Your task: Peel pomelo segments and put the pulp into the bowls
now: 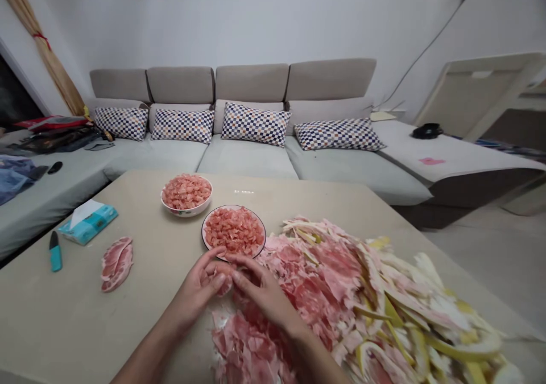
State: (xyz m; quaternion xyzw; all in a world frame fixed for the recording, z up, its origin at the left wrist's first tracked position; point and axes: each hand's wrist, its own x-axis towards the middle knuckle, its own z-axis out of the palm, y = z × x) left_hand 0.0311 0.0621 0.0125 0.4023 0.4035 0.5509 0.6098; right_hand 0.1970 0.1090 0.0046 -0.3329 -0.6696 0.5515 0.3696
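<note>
My left hand (199, 288) and my right hand (260, 290) meet just in front of a plate (205, 225) heaped with peeled pink pomelo flesh. Their fingers are curled together around a small pink piece of pomelo (224, 279), mostly hidden between the fingertips. My right hand lies over the near edge of a big pile of pink membranes and yellow-white rind (350, 293). A white bowl (186, 210) full of pink flesh stands behind the plate. An unpeeled pomelo segment (116, 263) lies alone to the left.
On the beige table (77, 316), a teal-handled knife (55, 251) and a blue tissue pack (87, 222) lie at the left. A grey sofa (247, 156) with checked cushions wraps around behind the table. Clothes and small items sit on its left part.
</note>
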